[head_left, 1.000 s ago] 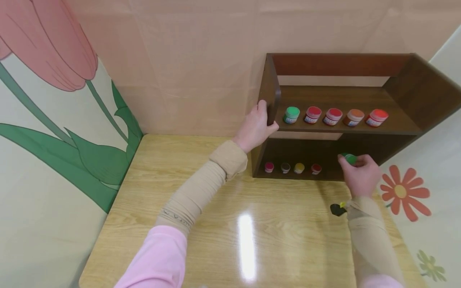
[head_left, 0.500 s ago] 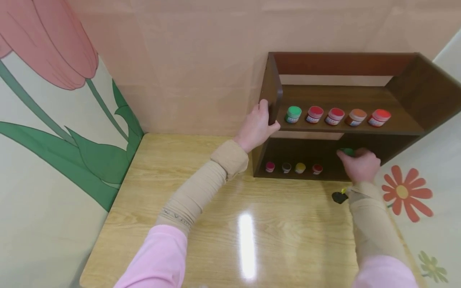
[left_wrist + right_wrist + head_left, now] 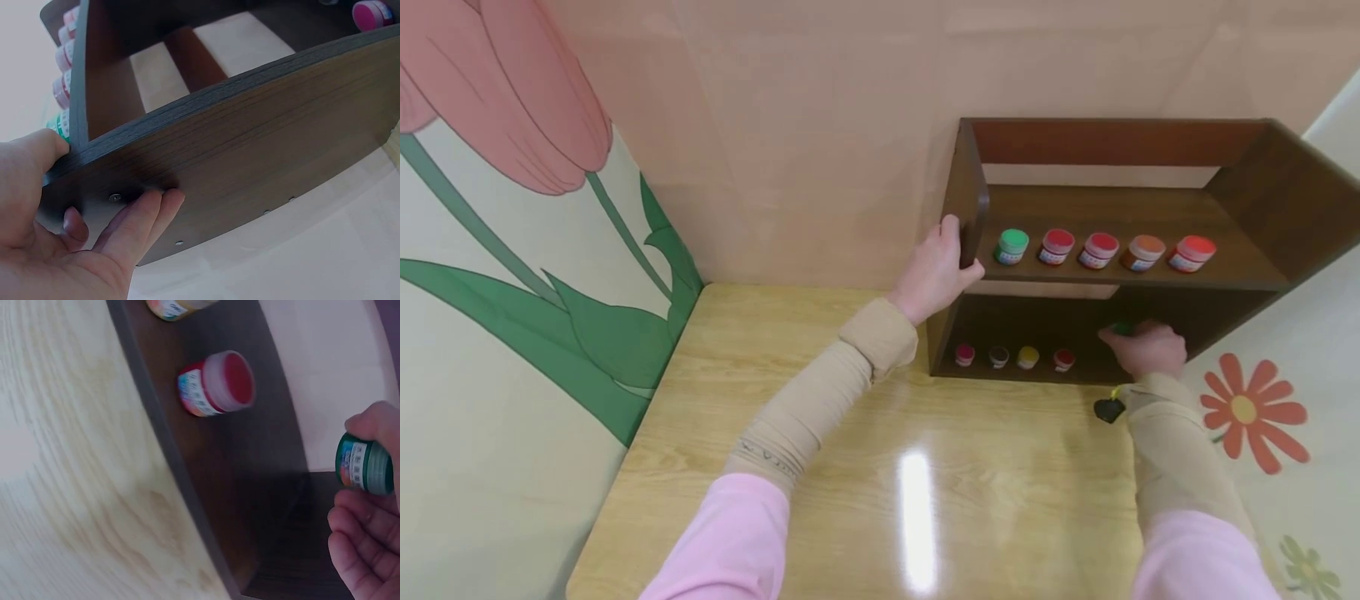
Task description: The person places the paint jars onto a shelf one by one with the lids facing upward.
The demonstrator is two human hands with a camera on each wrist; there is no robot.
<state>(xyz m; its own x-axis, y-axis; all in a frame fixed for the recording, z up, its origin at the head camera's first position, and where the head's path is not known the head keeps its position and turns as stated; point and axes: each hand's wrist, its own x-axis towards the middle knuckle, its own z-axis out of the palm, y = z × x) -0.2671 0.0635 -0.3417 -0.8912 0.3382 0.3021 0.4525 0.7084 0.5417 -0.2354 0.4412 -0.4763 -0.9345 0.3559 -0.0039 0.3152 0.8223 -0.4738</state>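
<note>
My left hand (image 3: 931, 268) grips the left side panel (image 3: 262, 131) of a dark brown two-tier shelf. In the left wrist view its thumb lies at the front edge and its fingers rest against the outer face. Inside the lower tier, my right hand (image 3: 1150, 350) pinches a small dark green paint jar (image 3: 357, 464) between thumb and fingers. The head view shows only a sliver of that jar. In the right wrist view a red paint jar (image 3: 219, 384) stands on the lower board, apart from the hand.
Along the upper board (image 3: 1097, 208) stand several jars, from a light green jar (image 3: 1012, 247) to an orange-red jar (image 3: 1192, 254). Lower down are a pink jar (image 3: 965, 356), a dark jar (image 3: 998, 357) and a yellow jar (image 3: 1027, 357). A black item (image 3: 1108, 409) lies by the right wrist.
My right hand has gone deeper into the lower tier with the green paint jar, which is now mostly hidden in the head view. The left hand keeps its grip on the side panel.
</note>
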